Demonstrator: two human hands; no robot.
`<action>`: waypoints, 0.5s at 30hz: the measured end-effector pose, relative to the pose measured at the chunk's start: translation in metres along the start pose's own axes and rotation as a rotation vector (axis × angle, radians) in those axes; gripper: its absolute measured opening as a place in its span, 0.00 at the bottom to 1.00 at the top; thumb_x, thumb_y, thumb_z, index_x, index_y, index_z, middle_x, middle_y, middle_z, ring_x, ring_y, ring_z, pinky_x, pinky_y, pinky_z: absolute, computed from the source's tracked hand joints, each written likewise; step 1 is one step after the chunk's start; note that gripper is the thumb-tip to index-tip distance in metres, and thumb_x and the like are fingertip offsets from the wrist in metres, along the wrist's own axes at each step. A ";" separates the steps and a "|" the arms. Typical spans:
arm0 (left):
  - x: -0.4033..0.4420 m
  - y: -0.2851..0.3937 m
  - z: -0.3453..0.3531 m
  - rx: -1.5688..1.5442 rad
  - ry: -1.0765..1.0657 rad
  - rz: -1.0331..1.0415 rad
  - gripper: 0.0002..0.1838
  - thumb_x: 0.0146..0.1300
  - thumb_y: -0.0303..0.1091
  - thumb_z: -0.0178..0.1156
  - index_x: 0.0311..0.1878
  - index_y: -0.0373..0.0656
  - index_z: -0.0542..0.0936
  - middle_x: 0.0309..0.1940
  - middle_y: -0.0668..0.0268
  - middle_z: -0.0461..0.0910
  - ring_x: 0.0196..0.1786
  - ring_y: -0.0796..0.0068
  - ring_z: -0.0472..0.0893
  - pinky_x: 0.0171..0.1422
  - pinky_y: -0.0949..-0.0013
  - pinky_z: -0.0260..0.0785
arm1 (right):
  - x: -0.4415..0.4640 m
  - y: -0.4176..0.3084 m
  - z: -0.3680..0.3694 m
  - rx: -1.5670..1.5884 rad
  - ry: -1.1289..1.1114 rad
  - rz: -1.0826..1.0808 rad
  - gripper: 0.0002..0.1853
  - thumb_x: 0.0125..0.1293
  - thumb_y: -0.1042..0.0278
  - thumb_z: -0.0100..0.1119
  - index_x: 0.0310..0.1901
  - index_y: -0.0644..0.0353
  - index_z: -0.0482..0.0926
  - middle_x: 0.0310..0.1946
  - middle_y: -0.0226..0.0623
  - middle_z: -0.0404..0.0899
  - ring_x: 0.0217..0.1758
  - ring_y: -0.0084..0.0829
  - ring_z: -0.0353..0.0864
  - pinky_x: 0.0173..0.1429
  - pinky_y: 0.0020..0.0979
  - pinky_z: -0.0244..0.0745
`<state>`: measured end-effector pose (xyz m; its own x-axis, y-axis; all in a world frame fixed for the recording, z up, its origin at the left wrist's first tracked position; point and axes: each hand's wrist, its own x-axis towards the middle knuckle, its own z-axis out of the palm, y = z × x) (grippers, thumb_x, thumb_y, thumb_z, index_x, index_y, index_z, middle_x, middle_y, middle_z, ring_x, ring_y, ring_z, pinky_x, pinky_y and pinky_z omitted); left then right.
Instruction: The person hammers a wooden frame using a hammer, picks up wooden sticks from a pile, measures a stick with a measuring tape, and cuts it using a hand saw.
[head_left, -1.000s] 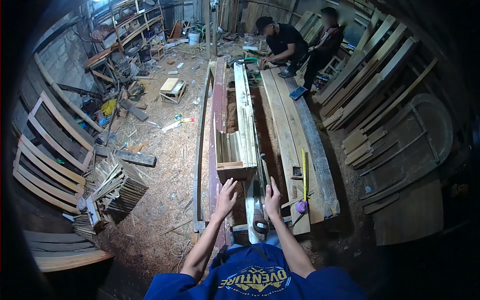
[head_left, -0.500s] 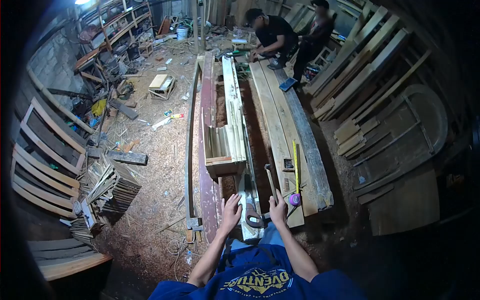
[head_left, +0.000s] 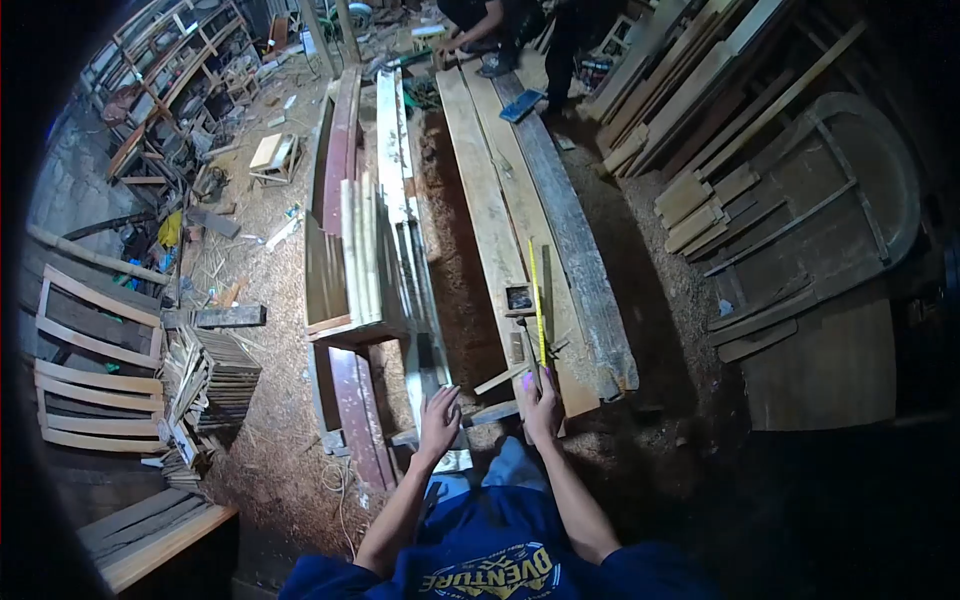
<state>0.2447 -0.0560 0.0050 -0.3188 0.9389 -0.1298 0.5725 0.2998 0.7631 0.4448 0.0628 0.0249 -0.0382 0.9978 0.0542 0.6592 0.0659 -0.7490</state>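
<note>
My left hand (head_left: 439, 420) rests over the near end of a white-painted beam (head_left: 393, 150), its fingers stretched out and nothing seen in them. My right hand (head_left: 542, 408) is closed around the handle of a hammer (head_left: 526, 345), whose head points away from me. Right beside that hand is a purple tape measure (head_left: 528, 380), partly hidden by it. The yellow tape blade (head_left: 539, 300) runs out along a wooden plank (head_left: 485, 190). A wooden box-like piece with slats (head_left: 360, 265) stands across the beams, ahead of my left hand. The handsaw cannot be made out now.
A small open box (head_left: 518, 298) sits on the planks. At the far end a person (head_left: 480, 30) crouches, with another standing beside. A blue phone-like object (head_left: 523, 105) lies on the grey beam. Stacked slats (head_left: 225, 365) stand left; boards (head_left: 690, 90) lean right.
My view has shifted down and to the right. My right hand has brought the hammer close to the tape measure, and my left hand remains low over the white beam.
</note>
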 end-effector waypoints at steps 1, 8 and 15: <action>0.007 0.006 0.016 0.003 -0.011 -0.007 0.26 0.72 0.33 0.60 0.73 0.48 0.77 0.71 0.57 0.78 0.80 0.58 0.68 0.88 0.42 0.40 | 0.010 0.019 -0.004 -0.027 -0.062 0.076 0.25 0.78 0.58 0.54 0.71 0.59 0.75 0.60 0.57 0.82 0.62 0.57 0.82 0.62 0.49 0.78; 0.082 0.028 0.118 -0.009 0.011 -0.052 0.26 0.72 0.31 0.61 0.73 0.48 0.76 0.72 0.55 0.76 0.79 0.56 0.69 0.88 0.44 0.42 | 0.106 0.114 0.013 -0.022 -0.196 0.244 0.25 0.79 0.61 0.52 0.74 0.60 0.73 0.63 0.57 0.81 0.64 0.57 0.82 0.65 0.49 0.77; 0.164 0.000 0.182 0.010 0.027 -0.073 0.29 0.70 0.28 0.61 0.74 0.47 0.75 0.73 0.57 0.75 0.81 0.56 0.66 0.88 0.44 0.42 | 0.169 0.212 0.084 -0.056 -0.066 0.163 0.28 0.77 0.73 0.53 0.77 0.59 0.67 0.50 0.57 0.81 0.54 0.57 0.81 0.57 0.51 0.74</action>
<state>0.3295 0.1286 -0.1316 -0.3802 0.9096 -0.1677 0.5540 0.3691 0.7462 0.5152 0.2458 -0.1801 0.0240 0.9937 -0.1097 0.7012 -0.0949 -0.7066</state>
